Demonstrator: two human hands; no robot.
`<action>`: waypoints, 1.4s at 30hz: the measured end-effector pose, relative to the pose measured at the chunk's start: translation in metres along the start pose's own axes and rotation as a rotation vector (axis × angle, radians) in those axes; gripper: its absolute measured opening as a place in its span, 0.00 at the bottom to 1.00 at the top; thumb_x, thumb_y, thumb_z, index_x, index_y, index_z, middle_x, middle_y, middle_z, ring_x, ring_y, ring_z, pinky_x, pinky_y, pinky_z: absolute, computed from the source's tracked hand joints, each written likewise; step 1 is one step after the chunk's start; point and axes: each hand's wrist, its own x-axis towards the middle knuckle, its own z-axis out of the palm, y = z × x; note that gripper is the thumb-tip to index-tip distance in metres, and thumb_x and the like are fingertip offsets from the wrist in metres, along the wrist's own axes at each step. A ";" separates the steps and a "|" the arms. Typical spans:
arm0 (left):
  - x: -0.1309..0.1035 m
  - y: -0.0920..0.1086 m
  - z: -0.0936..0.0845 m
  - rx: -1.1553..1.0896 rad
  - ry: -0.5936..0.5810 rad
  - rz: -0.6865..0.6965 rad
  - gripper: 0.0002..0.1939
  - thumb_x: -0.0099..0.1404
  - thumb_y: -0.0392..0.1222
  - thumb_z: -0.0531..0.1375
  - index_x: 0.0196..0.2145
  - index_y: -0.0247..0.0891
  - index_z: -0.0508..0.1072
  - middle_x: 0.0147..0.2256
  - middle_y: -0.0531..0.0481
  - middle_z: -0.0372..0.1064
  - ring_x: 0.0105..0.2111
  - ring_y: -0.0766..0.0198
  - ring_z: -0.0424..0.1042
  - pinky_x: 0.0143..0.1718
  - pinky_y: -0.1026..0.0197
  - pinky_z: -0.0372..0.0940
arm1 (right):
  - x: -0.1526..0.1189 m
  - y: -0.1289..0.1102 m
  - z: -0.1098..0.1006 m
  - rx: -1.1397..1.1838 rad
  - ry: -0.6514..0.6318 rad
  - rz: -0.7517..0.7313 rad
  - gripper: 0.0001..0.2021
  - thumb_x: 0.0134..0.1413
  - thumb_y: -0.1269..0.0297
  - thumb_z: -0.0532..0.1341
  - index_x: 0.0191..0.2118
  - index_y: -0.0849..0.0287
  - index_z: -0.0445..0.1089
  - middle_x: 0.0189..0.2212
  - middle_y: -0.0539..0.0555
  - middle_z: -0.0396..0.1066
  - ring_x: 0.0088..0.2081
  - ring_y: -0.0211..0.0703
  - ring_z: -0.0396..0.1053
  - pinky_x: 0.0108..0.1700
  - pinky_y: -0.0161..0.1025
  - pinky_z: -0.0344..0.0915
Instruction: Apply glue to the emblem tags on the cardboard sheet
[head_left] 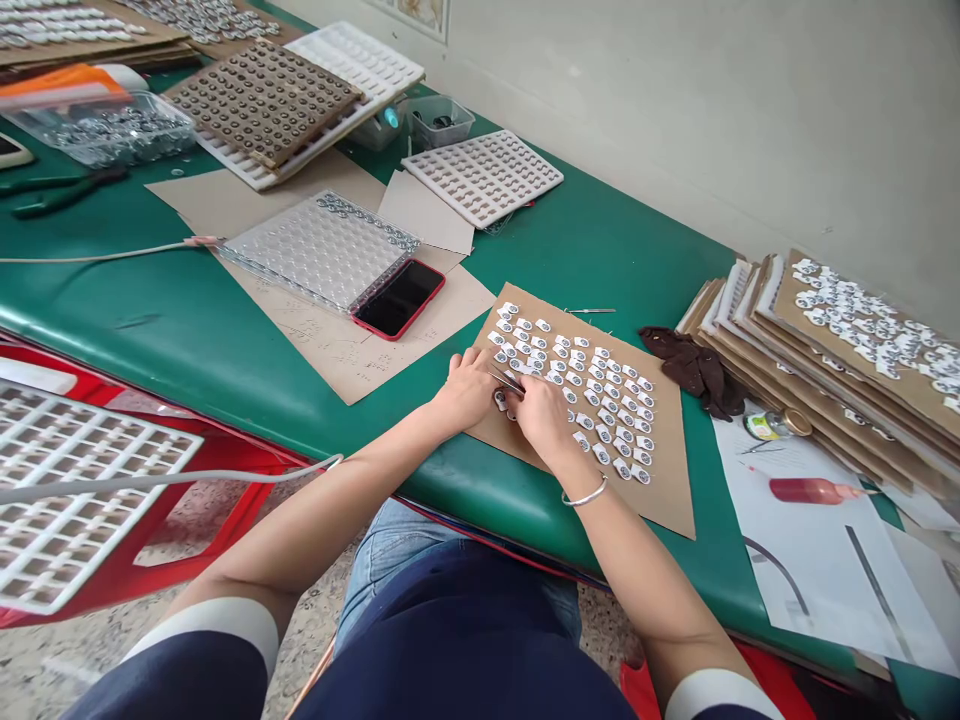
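Rows of small white pieces with dark round centres [604,388] lie on a brown cardboard sheet [667,510] in front of me. My right hand [544,415] is closed around slim metal tweezers [508,381], whose tips point left toward my other hand. At the sheet's left edge rests my left hand [466,388], its fingers extended over the cardboard close to the tweezer tips; the fingertips are partly hidden. One white piece [500,400] lies just below the tweezers, between the hands.
Left of the sheet are a red-cased phone [399,299] and a clear moulded tray [322,250]. Stacked boards [810,340], a dark glove [697,370] and a red-liquid bottle [814,491] lie right. A white grid tray [82,480] sits on a red stool, crossed by a cable [225,474].
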 end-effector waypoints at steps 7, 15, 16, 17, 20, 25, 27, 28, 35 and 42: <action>-0.001 0.001 -0.001 0.004 0.000 0.003 0.19 0.62 0.30 0.49 0.41 0.45 0.76 0.57 0.44 0.54 0.52 0.49 0.54 0.46 0.48 0.54 | 0.003 0.002 -0.006 0.030 -0.048 -0.067 0.06 0.50 0.67 0.55 0.25 0.58 0.65 0.25 0.53 0.67 0.28 0.41 0.62 0.30 0.36 0.52; -0.001 -0.003 0.003 0.022 -0.010 0.036 0.22 0.61 0.31 0.51 0.47 0.52 0.72 0.59 0.44 0.51 0.52 0.47 0.53 0.46 0.46 0.54 | -0.041 0.018 -0.039 0.448 -0.298 0.070 0.11 0.50 0.57 0.55 0.24 0.58 0.61 0.16 0.44 0.54 0.20 0.32 0.50 0.24 0.32 0.51; -0.002 -0.002 0.002 0.025 0.009 0.044 0.21 0.62 0.32 0.51 0.48 0.50 0.72 0.59 0.43 0.51 0.52 0.47 0.53 0.46 0.46 0.54 | -0.044 0.020 -0.041 0.488 -0.375 0.093 0.11 0.48 0.57 0.56 0.23 0.58 0.62 0.16 0.43 0.54 0.20 0.31 0.50 0.24 0.32 0.51; -0.002 0.001 -0.001 0.024 0.037 0.049 0.20 0.62 0.33 0.52 0.48 0.48 0.72 0.58 0.42 0.51 0.52 0.46 0.53 0.47 0.45 0.54 | -0.046 0.023 -0.042 0.473 -0.429 0.107 0.11 0.46 0.57 0.58 0.22 0.59 0.61 0.16 0.43 0.55 0.20 0.31 0.50 0.24 0.32 0.50; -0.008 0.009 -0.011 0.009 0.124 0.047 0.16 0.63 0.36 0.53 0.47 0.42 0.72 0.56 0.39 0.53 0.51 0.46 0.55 0.48 0.44 0.53 | -0.044 0.031 -0.044 0.313 -0.397 0.148 0.10 0.43 0.61 0.59 0.19 0.59 0.61 0.16 0.45 0.58 0.20 0.31 0.52 0.23 0.32 0.49; -0.026 0.029 -0.018 -0.038 0.108 0.082 0.11 0.65 0.37 0.53 0.41 0.37 0.73 0.43 0.42 0.65 0.43 0.53 0.61 0.43 0.51 0.57 | -0.050 0.051 -0.060 0.242 -0.209 0.216 0.11 0.48 0.57 0.57 0.23 0.59 0.64 0.19 0.47 0.61 0.22 0.34 0.56 0.24 0.33 0.49; -0.028 0.040 -0.014 -0.046 0.060 0.120 0.09 0.64 0.38 0.54 0.38 0.36 0.74 0.38 0.43 0.66 0.41 0.54 0.62 0.42 0.53 0.57 | -0.059 0.058 -0.067 0.268 -0.143 0.233 0.12 0.49 0.55 0.57 0.25 0.59 0.65 0.19 0.47 0.62 0.22 0.34 0.56 0.25 0.33 0.51; -0.027 0.047 -0.010 -0.046 0.038 0.135 0.09 0.64 0.38 0.55 0.37 0.36 0.74 0.37 0.43 0.66 0.41 0.54 0.62 0.42 0.53 0.57 | -0.063 0.062 -0.070 0.288 -0.112 0.244 0.12 0.49 0.55 0.57 0.26 0.59 0.66 0.20 0.47 0.62 0.23 0.34 0.57 0.25 0.33 0.52; 0.000 0.075 0.020 0.057 -0.057 0.198 0.10 0.63 0.35 0.54 0.29 0.33 0.75 0.33 0.39 0.65 0.40 0.50 0.62 0.40 0.50 0.57 | -0.092 0.073 -0.074 0.337 0.021 0.256 0.14 0.53 0.53 0.56 0.27 0.59 0.67 0.19 0.47 0.62 0.23 0.34 0.57 0.27 0.33 0.54; -0.004 0.076 0.017 -0.420 -0.021 0.013 0.09 0.62 0.35 0.55 0.28 0.35 0.75 0.31 0.43 0.70 0.35 0.57 0.67 0.40 0.54 0.61 | -0.121 0.074 -0.063 0.371 0.202 0.161 0.14 0.56 0.54 0.55 0.41 0.59 0.69 0.33 0.54 0.72 0.34 0.42 0.69 0.37 0.38 0.65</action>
